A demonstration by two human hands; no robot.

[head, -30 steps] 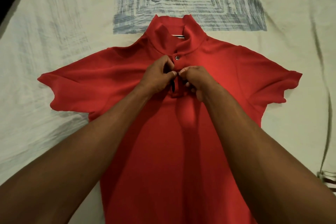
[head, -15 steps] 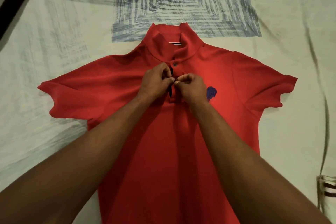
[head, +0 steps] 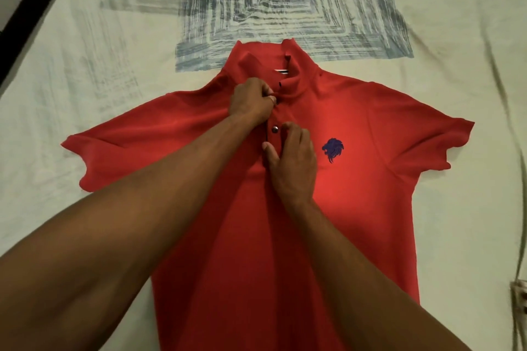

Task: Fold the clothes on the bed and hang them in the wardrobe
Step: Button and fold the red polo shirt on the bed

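Note:
A red polo shirt (head: 356, 208) lies front-up and spread flat on the bed, collar raised at the far end, sleeves out to both sides, a dark blue lion logo (head: 332, 149) on its chest. My left hand (head: 252, 101) pinches the placket just below the collar, at the upper button. My right hand (head: 293, 159) rests on the shirt beside the placket, fingers loosely apart, next to a fastened silver button (head: 275, 129). The shirt's hem is out of frame.
The bed is covered by a pale sheet (head: 71, 71) with a blue-grey square pattern (head: 285, 3) beyond the collar. A dark bed edge (head: 37, 0) runs along the upper left. A striped cloth (head: 519, 296) peeks in at the right edge.
The lower button is now fastened. My left hand has moved up the placket toward the collar; my right hand let go and dropped lower, uncovering the logo.

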